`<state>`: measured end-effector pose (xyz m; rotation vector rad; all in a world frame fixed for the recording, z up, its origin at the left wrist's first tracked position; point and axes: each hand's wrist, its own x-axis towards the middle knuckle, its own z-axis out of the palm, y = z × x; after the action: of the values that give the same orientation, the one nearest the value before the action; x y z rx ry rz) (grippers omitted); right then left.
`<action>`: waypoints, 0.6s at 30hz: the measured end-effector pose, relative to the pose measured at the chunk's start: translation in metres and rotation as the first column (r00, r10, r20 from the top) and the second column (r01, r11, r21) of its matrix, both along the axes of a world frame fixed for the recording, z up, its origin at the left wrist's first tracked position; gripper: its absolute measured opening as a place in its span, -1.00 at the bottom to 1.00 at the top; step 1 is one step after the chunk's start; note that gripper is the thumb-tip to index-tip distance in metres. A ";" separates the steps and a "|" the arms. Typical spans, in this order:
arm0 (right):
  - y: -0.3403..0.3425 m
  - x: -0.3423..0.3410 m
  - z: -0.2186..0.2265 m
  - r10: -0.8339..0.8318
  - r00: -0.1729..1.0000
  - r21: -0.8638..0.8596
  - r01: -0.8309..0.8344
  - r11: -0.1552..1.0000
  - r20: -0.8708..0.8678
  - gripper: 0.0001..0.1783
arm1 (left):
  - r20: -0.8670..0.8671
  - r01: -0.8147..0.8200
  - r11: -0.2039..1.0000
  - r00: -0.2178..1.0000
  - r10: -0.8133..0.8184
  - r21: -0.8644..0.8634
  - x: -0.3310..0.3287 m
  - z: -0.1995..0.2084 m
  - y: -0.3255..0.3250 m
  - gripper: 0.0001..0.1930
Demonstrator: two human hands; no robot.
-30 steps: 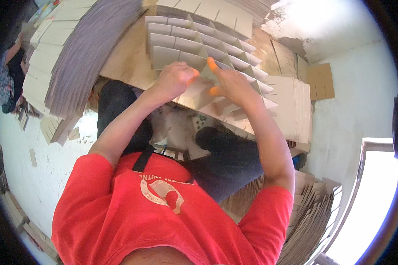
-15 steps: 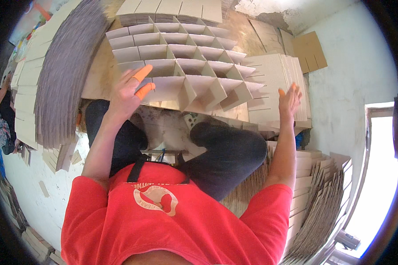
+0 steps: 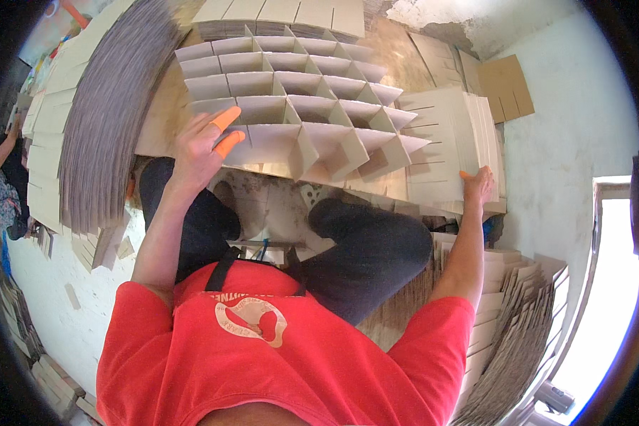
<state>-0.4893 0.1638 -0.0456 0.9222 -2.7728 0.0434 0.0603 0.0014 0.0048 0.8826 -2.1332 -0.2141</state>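
Note:
A grid of interlocked cardboard dividers point(image 3: 302, 110) stands on the board in front of me, its cells facing up. My left hand point(image 3: 199, 149), with orange covers on thumb and index finger, is at the grid's near left corner. Its thumb and index finger are apart, with nothing visibly held between them. Over to the right, my right hand point(image 3: 479, 186) has its fingers curled at the near edge of a stack of slotted cardboard sheets point(image 3: 437, 145). Its orange-covered thumb points left across the sheets, and the fingertips are partly hidden.
Behind the grid lies another pile of slotted sheets point(image 3: 280, 15). A tall, leaning row of cardboard point(image 3: 110, 121) rises at left. More cardboard stacks point(image 3: 511, 312) stand low on the right, near a bright doorway point(image 3: 607, 284). Another person point(image 3: 7, 188) is at the far left edge.
My right hand has moved down and slightly right, from above the sheet stack to its near edge, and its fingers have curled in. My left hand stays by the grid's corner.

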 end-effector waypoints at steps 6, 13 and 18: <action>0.000 0.018 0.019 0.014 0.997 -0.207 0.002 0.978 0.078 -0.60 | -0.003 -0.023 1.000 1.000 0.023 -0.017 0.009 -0.005 0.000 -0.60; 0.000 0.047 0.074 0.161 0.946 -0.568 -0.299 0.767 -0.280 -0.54 | 0.020 -0.116 0.993 0.993 0.117 -0.016 0.023 -0.004 -0.002 -0.58; -0.039 0.126 0.159 0.200 0.953 -0.739 -0.302 0.602 -0.227 -0.52 | -0.010 -0.140 0.990 0.990 0.140 -0.033 0.037 -0.011 -0.003 -0.62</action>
<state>-0.3630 0.1247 0.1137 0.9816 -2.1002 1.0932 0.0978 -0.0015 -0.0063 1.0062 -2.0520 -0.1095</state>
